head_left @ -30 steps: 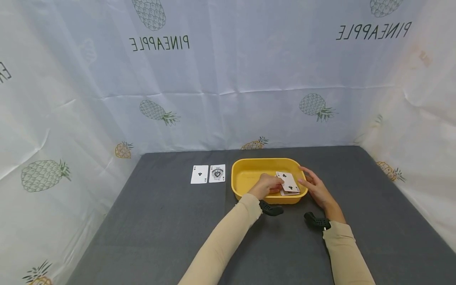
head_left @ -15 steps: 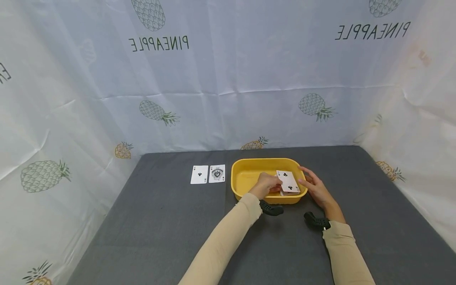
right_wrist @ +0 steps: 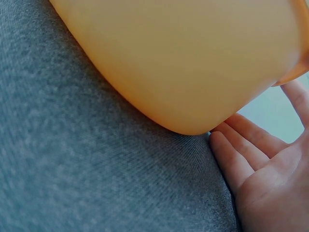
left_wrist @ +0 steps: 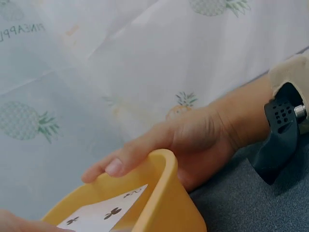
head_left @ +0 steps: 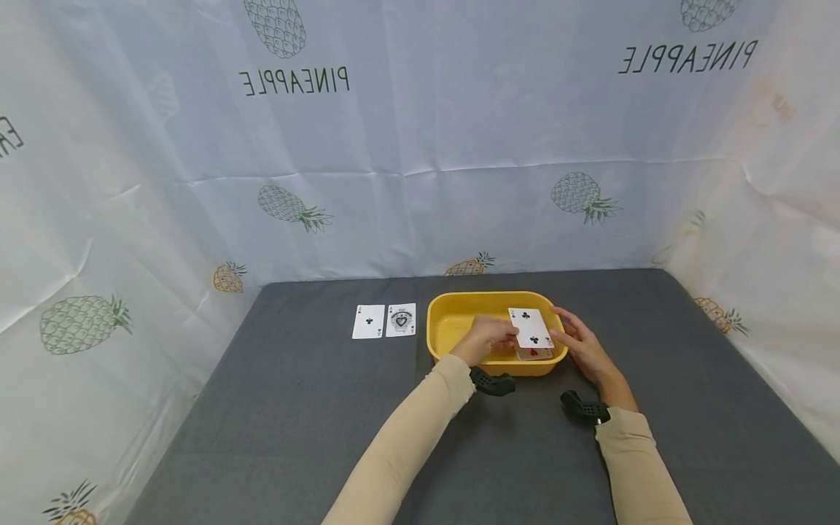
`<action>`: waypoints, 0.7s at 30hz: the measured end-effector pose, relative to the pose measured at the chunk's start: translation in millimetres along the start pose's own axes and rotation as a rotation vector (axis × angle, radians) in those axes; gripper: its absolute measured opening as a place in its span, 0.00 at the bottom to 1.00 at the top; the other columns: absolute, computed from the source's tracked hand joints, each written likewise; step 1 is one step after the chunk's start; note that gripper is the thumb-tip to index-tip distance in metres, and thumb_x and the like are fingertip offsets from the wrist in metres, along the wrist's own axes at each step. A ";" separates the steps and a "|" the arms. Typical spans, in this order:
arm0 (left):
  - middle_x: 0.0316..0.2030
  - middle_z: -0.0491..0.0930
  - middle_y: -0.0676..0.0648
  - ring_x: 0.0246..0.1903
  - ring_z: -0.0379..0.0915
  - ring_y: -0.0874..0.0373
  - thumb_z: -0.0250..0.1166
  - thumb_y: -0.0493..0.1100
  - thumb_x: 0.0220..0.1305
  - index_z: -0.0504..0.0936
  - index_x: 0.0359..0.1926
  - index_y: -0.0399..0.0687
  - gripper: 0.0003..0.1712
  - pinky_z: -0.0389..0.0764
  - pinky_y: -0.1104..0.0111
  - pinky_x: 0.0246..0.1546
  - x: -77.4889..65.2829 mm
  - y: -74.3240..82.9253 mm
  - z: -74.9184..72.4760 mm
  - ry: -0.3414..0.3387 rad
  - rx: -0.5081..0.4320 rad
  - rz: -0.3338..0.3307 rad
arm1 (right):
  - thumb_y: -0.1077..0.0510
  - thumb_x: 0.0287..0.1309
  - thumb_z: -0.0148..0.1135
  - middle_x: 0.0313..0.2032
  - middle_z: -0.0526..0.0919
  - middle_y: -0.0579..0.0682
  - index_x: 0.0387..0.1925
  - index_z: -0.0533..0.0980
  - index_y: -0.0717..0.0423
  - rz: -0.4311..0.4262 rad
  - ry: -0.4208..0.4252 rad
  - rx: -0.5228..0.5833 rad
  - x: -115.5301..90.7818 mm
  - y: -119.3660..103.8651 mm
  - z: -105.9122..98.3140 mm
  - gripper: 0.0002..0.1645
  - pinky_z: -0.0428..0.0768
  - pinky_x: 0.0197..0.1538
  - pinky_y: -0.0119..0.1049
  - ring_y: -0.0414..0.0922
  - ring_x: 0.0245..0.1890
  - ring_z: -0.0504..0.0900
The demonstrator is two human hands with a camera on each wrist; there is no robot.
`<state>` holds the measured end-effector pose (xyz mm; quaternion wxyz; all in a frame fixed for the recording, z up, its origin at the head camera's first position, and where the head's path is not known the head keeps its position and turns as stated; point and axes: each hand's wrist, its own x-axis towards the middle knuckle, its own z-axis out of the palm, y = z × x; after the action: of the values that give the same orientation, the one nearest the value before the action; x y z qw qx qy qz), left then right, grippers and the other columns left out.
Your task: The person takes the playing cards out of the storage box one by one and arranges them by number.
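In the head view my left hand (head_left: 488, 339) reaches over the yellow plastic bin (head_left: 449, 306) and pinches a playing card (head_left: 539, 326) by its left edge. Two large club pips show on the card's face. Beneath it, inside the bin, lies another card with red marks (head_left: 533, 354). My right hand (head_left: 587, 354) holds the bin's right end. In the left wrist view its thumb (left_wrist: 115, 166) lies over the rim, with the clubs card (left_wrist: 101, 212) slanting inside. The right wrist view has my right fingers (right_wrist: 231, 154) against the bin's outer wall (right_wrist: 183, 63).
Left of the bin, an ace of clubs (head_left: 369, 321) and a card with an ornate emblem (head_left: 401, 320) lie face up side by side on the dark grey tabletop (head_left: 315, 408). A pale curtain with pineapple prints (head_left: 420, 131) hangs behind the table.
My left hand has lifted the clubs card up from the cards below, showing more of the red-marked one. The hand and forearm have shifted slightly left. My right hand has stayed in place.
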<state>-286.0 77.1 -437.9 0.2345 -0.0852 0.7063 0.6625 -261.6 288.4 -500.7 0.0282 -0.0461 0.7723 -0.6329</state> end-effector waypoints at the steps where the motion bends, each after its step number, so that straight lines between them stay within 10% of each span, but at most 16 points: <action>1: 0.39 0.86 0.41 0.25 0.75 0.60 0.66 0.36 0.60 0.85 0.45 0.35 0.12 0.85 0.66 0.50 0.0 0.2 -1.1 -0.011 -0.004 0.006 | 0.53 0.70 0.52 0.67 0.60 0.69 0.73 0.52 0.49 -0.001 0.003 -0.001 -0.3 -0.1 -0.1 0.36 0.75 0.47 0.15 0.22 0.45 0.73; 8: 0.44 0.86 0.39 0.27 0.77 0.61 0.66 0.36 0.60 0.85 0.46 0.35 0.14 0.84 0.64 0.52 -3.5 2.4 -5.9 -0.038 0.006 0.046 | 0.52 0.69 0.54 0.54 0.70 0.44 0.73 0.52 0.48 -0.008 0.011 -0.004 -0.3 0.0 -0.9 0.36 0.77 0.47 0.18 0.24 0.44 0.76; 21: 0.44 0.84 0.39 0.35 0.81 0.56 0.64 0.38 0.63 0.82 0.50 0.34 0.16 0.78 0.56 0.61 -20.9 9.8 -36.9 -0.100 0.050 0.117 | 0.52 0.69 0.54 0.63 0.66 0.62 0.73 0.52 0.50 0.006 0.014 0.012 -0.6 -2.0 1.0 0.36 0.77 0.47 0.16 0.24 0.45 0.74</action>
<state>-280.0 38.1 -419.4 0.2324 -0.0049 0.7140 0.6605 -260.8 287.1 -499.0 0.0251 -0.0394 0.7689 -0.6377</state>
